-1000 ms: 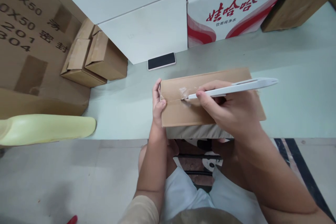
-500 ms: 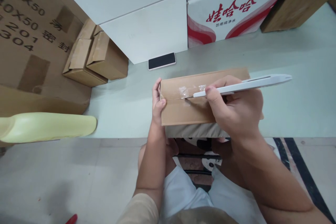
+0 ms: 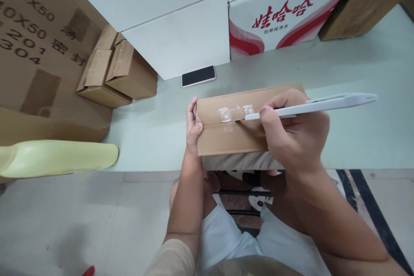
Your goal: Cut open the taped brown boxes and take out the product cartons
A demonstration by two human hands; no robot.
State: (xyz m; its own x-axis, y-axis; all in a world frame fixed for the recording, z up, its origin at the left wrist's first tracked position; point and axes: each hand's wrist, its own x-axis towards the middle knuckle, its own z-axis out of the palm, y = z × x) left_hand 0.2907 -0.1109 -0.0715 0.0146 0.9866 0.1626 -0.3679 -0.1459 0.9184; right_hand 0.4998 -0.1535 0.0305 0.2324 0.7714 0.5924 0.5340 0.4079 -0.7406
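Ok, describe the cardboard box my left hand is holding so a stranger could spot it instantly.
Find the pale green table, then the middle of its near edge. There the cardboard box has its left end in your left hand, with a white cutter in your right hand above it. Unlike the small brown boxes farther left, it's held, with clear tape along its seam.

Short beige L slv, tan shirt front, v. lt blue shorts

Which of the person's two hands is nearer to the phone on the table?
Left. The left hand grips the left end of the cardboard box, in front of the phone; the right hand, holding the white cutter, is farther away, to the right.
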